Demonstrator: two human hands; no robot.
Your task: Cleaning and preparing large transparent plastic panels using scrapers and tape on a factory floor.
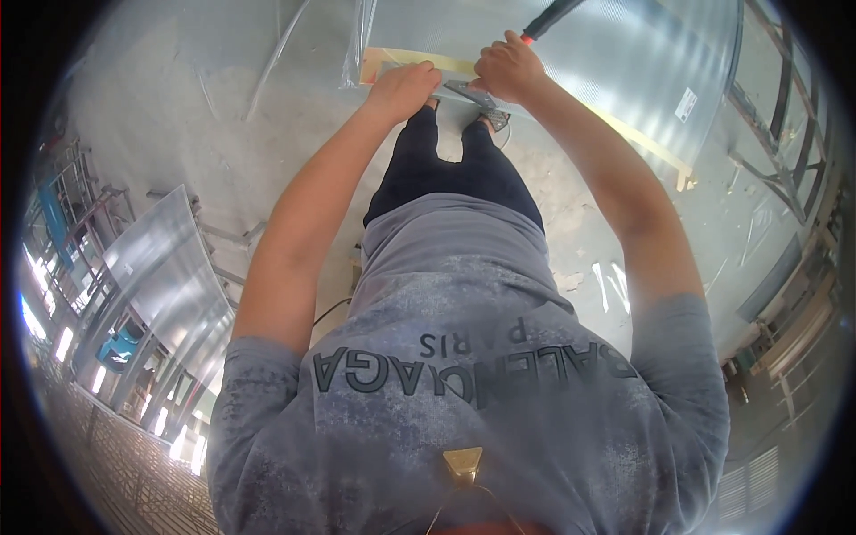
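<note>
While my left hand [406, 91] curls near the near-left corner of the ribbed translucent panel [624, 62], my right hand [511, 71] bends in just beside it; fingers are curled on both, and I cannot tell what either grips. Between them a flat grey strip [469, 93] slants, its long axis running from far left to near right. Yellow tape [655, 150] follows the panel's near edge, which angles toward me at the right; my right forearm [597, 147] blocks part of it. Past my right hand, a black bar [555, 16] with a red end points away rightward. A metal frame [785, 107] stands beyond the right edge. The panel's far end is cut off.
</note>
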